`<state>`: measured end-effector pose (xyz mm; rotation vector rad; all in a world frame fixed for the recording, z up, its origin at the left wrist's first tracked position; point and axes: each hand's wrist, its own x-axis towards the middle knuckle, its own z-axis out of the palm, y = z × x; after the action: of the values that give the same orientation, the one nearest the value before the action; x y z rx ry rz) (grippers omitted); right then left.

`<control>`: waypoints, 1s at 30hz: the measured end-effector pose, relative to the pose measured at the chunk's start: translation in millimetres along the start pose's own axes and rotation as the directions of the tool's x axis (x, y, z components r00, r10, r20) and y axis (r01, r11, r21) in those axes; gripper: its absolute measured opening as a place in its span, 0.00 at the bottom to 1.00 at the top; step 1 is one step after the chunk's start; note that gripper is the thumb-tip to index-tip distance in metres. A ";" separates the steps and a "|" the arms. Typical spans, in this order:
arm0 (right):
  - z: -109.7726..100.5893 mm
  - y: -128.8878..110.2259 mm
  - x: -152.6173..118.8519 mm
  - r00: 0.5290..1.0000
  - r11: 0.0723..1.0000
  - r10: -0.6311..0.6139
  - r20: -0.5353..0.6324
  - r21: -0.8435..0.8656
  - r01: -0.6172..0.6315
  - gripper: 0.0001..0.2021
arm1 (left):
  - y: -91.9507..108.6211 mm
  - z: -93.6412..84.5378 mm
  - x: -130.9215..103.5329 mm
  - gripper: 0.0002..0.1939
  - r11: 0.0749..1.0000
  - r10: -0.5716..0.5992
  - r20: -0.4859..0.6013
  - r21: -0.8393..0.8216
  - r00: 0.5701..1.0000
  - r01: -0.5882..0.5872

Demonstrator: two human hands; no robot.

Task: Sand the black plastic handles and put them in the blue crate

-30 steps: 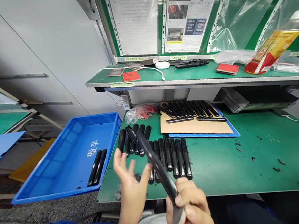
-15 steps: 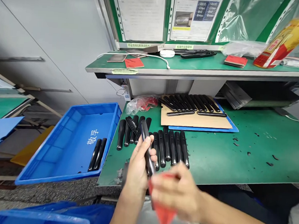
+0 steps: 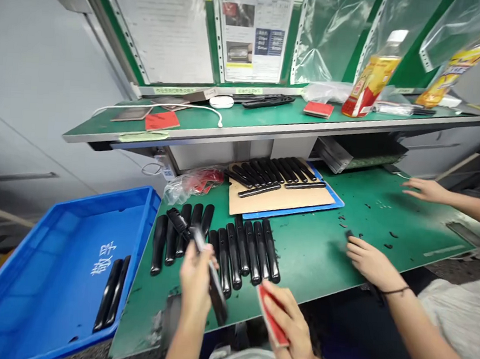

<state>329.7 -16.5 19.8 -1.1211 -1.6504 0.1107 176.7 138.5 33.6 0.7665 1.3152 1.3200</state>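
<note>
Fingers of my left hand [image 3: 195,279] clamp a black handle [image 3: 213,281] above the desk [image 3: 320,260]; my right hand [image 3: 291,326], at four o'clock of it, pinches a red pad [image 3: 271,317].

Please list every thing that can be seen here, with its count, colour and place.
black parts: about a dozen, in a row on the table
table: one, green
cardboard sheet: one, brown, behind the row, more black parts on it
blue bin: one, left, two black parts inside
shelf: one, green, above
bottle: one, yellow-red, on the shelf
co-worker's hands: two, right
left hand: holds black part
right hand: holds red pad
</note>
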 end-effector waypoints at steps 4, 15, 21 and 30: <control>-42.8 40.1 -26.2 0.980 0.980 0.189 -0.060 -0.055 -0.192 0.23 | -74.6 87.3 -32.6 0.26 0.906 0.026 0.257 0.402 0.966 -0.132; -164.8 263.9 32.7 0.948 0.948 0.197 0.251 0.198 -0.249 0.20 | -159.2 223.7 -34.8 0.26 0.335 0.129 0.441 0.824 0.888 -0.458; -228.1 280.9 -1.0 0.929 0.885 0.324 0.181 0.288 -0.365 0.21 | -151.2 233.8 -48.3 0.27 0.221 0.095 0.473 0.848 0.876 -0.481; -310.7 261.5 -7.4 0.874 0.856 0.469 -0.131 0.313 -0.412 0.18 | -183.6 312.3 -133.0 0.41 0.515 -0.192 0.497 0.785 0.847 -0.344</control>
<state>734.8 -16.3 -8.4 -1.2325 -1.1283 0.4960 545.1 63.3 -53.3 1.7744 1.4283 0.3119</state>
